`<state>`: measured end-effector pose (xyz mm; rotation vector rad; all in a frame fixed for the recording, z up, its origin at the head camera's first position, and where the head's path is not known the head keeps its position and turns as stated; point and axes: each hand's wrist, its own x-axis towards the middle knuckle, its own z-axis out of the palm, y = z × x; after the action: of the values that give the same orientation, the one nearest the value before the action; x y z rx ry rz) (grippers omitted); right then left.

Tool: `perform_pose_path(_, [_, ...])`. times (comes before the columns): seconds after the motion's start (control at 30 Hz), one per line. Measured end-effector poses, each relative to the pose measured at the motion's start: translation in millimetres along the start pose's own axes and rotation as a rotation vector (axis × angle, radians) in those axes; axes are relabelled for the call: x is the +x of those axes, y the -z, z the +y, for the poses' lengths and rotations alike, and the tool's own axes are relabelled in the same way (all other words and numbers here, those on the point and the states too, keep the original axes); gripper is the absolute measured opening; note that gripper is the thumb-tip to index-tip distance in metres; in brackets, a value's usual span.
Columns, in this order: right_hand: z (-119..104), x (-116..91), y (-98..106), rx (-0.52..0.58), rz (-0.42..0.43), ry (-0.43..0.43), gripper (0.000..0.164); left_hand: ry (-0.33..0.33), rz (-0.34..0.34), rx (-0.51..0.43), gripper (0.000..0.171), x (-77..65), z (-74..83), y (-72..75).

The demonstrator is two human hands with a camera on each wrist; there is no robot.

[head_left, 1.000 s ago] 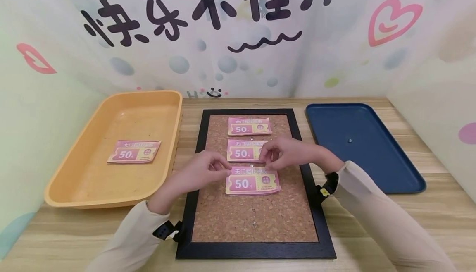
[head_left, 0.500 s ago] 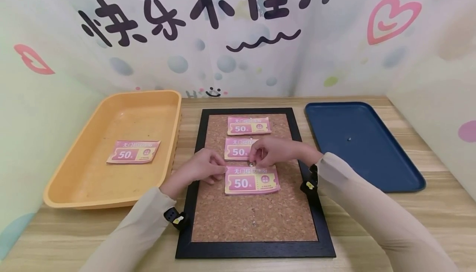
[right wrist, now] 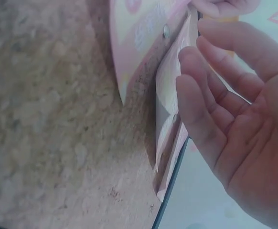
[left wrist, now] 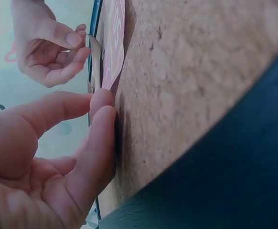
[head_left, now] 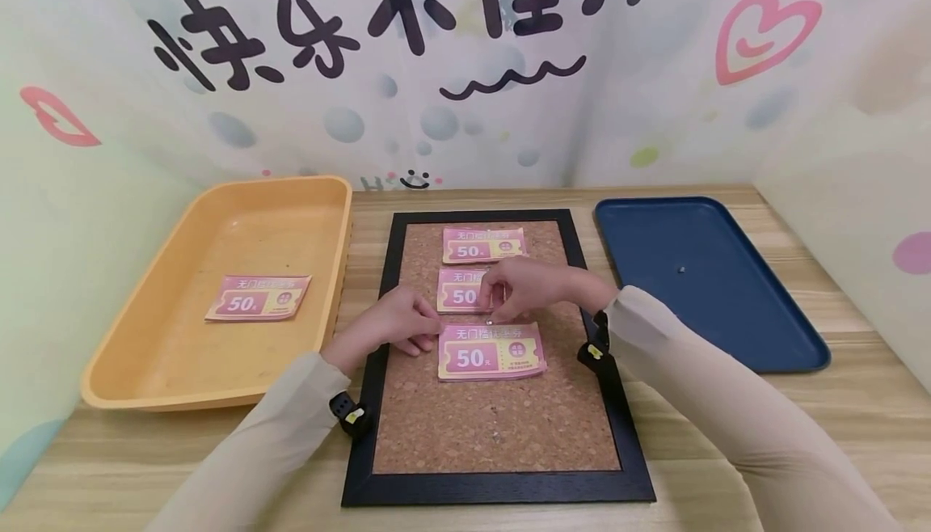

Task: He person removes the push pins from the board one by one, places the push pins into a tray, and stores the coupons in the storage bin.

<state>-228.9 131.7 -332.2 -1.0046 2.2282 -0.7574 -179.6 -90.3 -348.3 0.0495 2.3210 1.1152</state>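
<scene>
A pink-and-yellow paper coupon (head_left: 490, 354) lies lowest in a column of three on the cork board (head_left: 494, 435). My left hand (head_left: 396, 322) pinches its upper left corner between thumb and fingers, as the left wrist view confirms at the coupon (left wrist: 114, 52). At the coupon's top edge sits a small shiny pushpin (right wrist: 165, 31). My right hand (head_left: 527, 283) hovers just above that pin, over the middle coupon (head_left: 457, 296). In the right wrist view its fingers (right wrist: 194, 102) are loosely bent and apart, with nothing between them.
The board has a raised black frame (head_left: 502, 487). On the left, an orange tray (head_left: 167, 354) contains another coupon (head_left: 258, 299). A blue tray (head_left: 742, 330) with one small pin (head_left: 681, 270) stands to the right. The top coupon (head_left: 480, 246) is near the board's far edge.
My right hand has moved left from the coupon's upper right to its top middle, over the pin. The left hand has shifted slightly left and stays at the corner.
</scene>
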Motion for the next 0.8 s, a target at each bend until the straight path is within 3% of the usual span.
perform_pose_path(0.23, [1,4,-4,0.046,-0.034,-0.064,0.017,-0.020,-0.024,-0.002,0.011,4.3,-1.4,-1.7])
perform_pose_path(0.6, [11,6,-8,-0.011,-0.013,-0.027,0.012,-0.035,-0.014,0.025,0.011,7.2,0.5,-5.2])
perform_pose_path(0.8, [16,6,-10,0.018,0.000,-0.018,0.010,-0.043,0.000,0.047,0.010,7.6,1.3,-5.8])
